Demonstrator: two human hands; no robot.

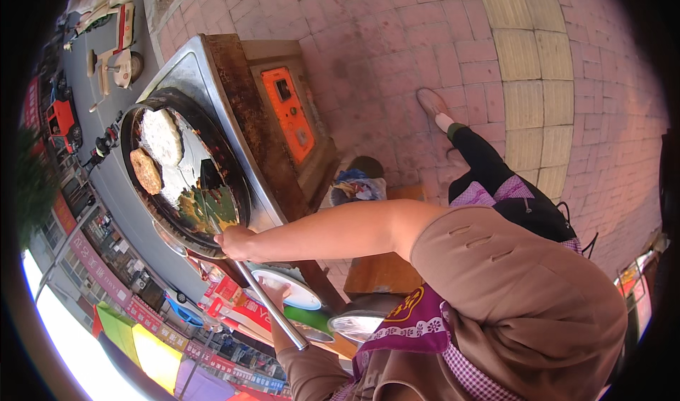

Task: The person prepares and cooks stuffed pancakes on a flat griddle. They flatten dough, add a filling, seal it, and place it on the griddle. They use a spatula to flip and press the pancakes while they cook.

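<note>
My right hand (236,242) is closed around the long metal handle (273,308) of a cooking tool. The tool reaches over a large round black pan (240,186), its working end hard to make out against the shiny surface. A pale flatbread (161,137) lies in the pan beside a smaller, browned one (145,171). Beyond the handle, my left hand (276,288) is at a white dish (304,293). The handle partly covers that hand, so its grip on the dish is unclear.
The pan sits in a metal-topped stove (220,109) with an orange side panel (289,116). A film-covered bowl (356,325) and a red box (239,300) lie to my left. A litter-filled bin (361,183) and a wooden stool-like piece (380,273) stand low by the stove. Scooters (114,66) line the road.
</note>
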